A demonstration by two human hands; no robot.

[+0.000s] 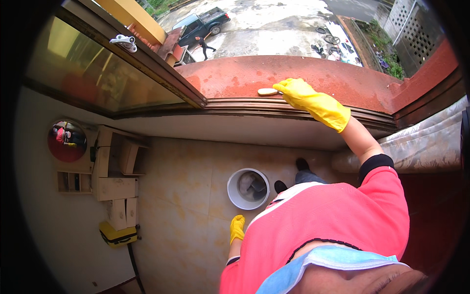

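My right hand, in a yellow rubber glove, reaches out over the window track. Its fingers are closed on a small brush whose pale rounded end points left; the rest of it is hidden by the glove. The brush is at the wet red outer sill, right beside the track. Low at my side, my left hand, also gloved in yellow, has its fingers curled, and I see nothing in it. Near it on the floor stands a white bucket with grey and pale cloths inside.
An open window sash with a silver handle stands at the left. A round mirror, wooden shelves and a yellow case line the left wall. Outside, a person is near a dark pickup truck. A pale curtain hangs right.
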